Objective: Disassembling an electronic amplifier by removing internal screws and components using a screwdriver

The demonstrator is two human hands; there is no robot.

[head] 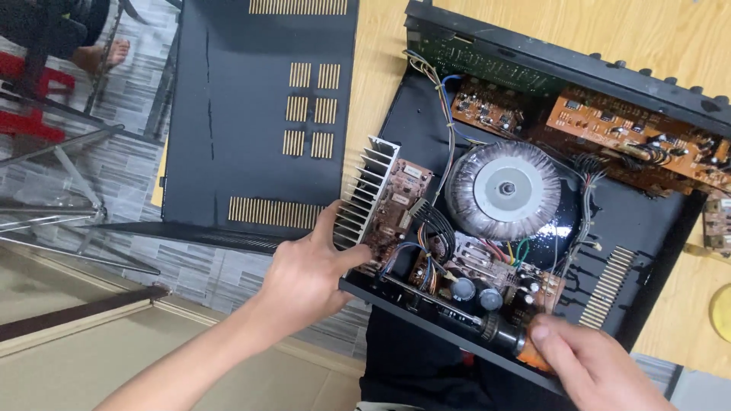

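Note:
An opened black amplifier chassis (647, 228) lies on a wooden table (381, 68). Inside sit a grey ring-shaped transformer (504, 190), brown circuit boards (632, 133) and bundles of coloured wires. My left hand (304, 278) grips the silver finned heat sink (368, 194) and the brown board (396, 209) fixed to it at the chassis's left edge. My right hand (586, 365) holds a screwdriver with an orange and black handle (510, 339), whose tip points in among the capacitors (472, 293) near the front edge.
The removed black metal cover (251, 114), with slotted vents, lies to the left on the table. Beyond it are grey floor tiles, metal chair legs (61, 175) and another person's bare foot (103, 53) at top left. A yellow round object (722, 312) shows at the right edge.

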